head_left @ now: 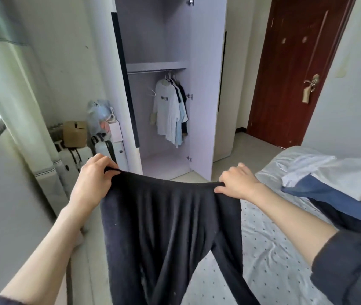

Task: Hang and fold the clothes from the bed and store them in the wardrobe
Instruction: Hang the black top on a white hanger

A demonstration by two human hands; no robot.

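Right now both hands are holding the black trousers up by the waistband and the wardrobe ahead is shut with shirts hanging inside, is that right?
One thing is off: the wardrobe is open, not shut, and the head view shows the shirts hanging on its rail. The rest holds: the left hand and the right hand hold the black trousers up by the waistband.

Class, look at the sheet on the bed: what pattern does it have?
The bed sheet is pale with small dark dots, seen best in the head view, right of the trousers.
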